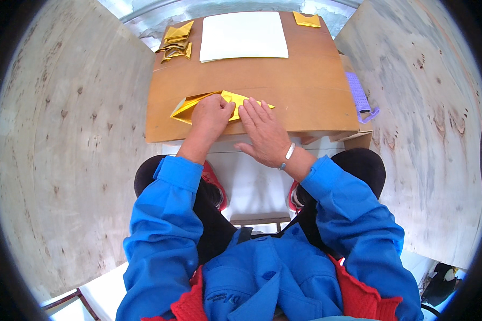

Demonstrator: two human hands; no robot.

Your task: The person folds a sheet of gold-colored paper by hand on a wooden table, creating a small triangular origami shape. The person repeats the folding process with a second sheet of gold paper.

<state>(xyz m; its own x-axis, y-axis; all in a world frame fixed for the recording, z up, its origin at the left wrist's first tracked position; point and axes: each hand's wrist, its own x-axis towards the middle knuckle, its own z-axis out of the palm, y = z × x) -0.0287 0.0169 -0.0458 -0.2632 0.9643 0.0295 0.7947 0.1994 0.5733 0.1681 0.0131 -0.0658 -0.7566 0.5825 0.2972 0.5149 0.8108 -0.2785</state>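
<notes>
A partly folded sheet of shiny gold foil paper (237,98) lies near the front edge of the small brown table. Its left end stands up in an open fold, while the right end tapers to a flat point. My left hand (211,112) has its fingers curled over the middle of the paper and grips it there. Flat on the right part of the same paper rests my right hand (263,128), fingers stretched out and thumb spread away. The hands hide some of the creases.
Folded gold foil pieces (176,42) are piled at the table's (249,76) far left corner. Another gold piece (307,19) lies far right. White paper sheets (244,37) sit between them. Wooden boards (72,140) stand on both sides. A purple strapped item (358,94) is beside the table.
</notes>
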